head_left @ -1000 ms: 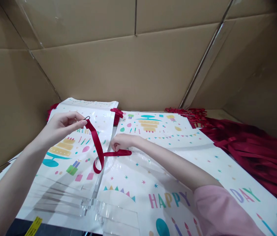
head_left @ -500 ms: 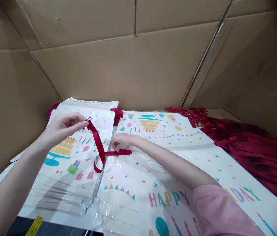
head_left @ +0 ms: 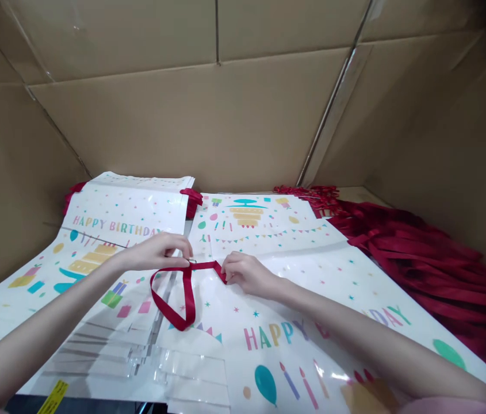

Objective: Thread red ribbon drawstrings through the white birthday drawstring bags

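A narrow red ribbon [head_left: 186,299] hangs in a loop between my two hands, above printed white sheets. My left hand [head_left: 169,252] pinches the ribbon near its middle, where a small metal hook [head_left: 192,261] shows at the fingertips. To the right, my right hand [head_left: 243,271] has its fingers closed on the ribbon's other stretch, which is folded over just before the fingers. Beneath my right hand lies a white sheet [head_left: 277,287] printed "HAPPY BIRTHDAY" with balloons and candles. A stack of similar sheets [head_left: 108,201] lies under my left forearm.
A large heap of red ribbons [head_left: 406,253] lies at the right. Small red ribbon bundles [head_left: 191,202] sit by the left stack's back edge. Cardboard walls [head_left: 182,121] rise behind and at both sides. A yellow label [head_left: 53,398] shows at the lower left.
My left hand has come down and right with the hook and ribbon. My right hand has shifted right and slightly down. The ribbon's loop is wider, and the view has turned slightly.
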The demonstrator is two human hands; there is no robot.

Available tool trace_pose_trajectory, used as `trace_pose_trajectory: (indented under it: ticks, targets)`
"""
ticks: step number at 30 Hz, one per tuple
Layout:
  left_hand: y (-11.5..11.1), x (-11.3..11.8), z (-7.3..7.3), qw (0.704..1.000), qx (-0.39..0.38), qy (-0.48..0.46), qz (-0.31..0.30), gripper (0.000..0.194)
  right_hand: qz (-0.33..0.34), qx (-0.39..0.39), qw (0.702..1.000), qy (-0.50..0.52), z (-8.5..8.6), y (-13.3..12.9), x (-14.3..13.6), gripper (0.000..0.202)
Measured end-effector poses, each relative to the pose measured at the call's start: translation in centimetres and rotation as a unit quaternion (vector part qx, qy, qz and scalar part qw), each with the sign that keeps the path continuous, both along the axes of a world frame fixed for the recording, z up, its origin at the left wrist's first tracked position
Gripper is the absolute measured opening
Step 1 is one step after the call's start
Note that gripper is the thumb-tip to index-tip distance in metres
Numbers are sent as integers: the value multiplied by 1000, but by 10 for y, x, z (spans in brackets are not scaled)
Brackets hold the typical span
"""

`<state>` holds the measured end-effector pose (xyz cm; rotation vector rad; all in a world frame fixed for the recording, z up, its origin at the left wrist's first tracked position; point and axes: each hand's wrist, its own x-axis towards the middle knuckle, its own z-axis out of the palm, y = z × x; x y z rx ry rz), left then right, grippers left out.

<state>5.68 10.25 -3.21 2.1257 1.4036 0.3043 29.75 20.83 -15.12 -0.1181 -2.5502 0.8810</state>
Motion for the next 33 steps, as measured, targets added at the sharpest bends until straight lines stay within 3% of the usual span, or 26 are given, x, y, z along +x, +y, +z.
trace_pose_trajectory:
  ticks: [5, 9, 18, 22, 27, 33]
  targets:
    - [28, 27, -42, 997, -13, 10, -78, 22, -1, -60, 996, 67, -17, -2, 2, 20]
    - [38, 27, -59, 995, -27, -24, -96, 19, 9, -79, 995, 54, -16, -1, 1, 17]
    - [37, 21, -62, 994, -62, -39, -80, 18, 17, -47, 999, 20, -9, -2, 4, 7]
    - [35, 20, -66, 994, -61, -46, -80, 18, -7, -41, 999, -1, -5, -2, 3, 19]
    - [32, 19, -69, 994, -55, -51, -75, 20, -30, -32, 999, -23, -10, -4, 0, 14]
    - [30, 21, -68, 994, -52, -59, -72, 22, -72, 34, 997, -23, -16, -6, 2, 20]
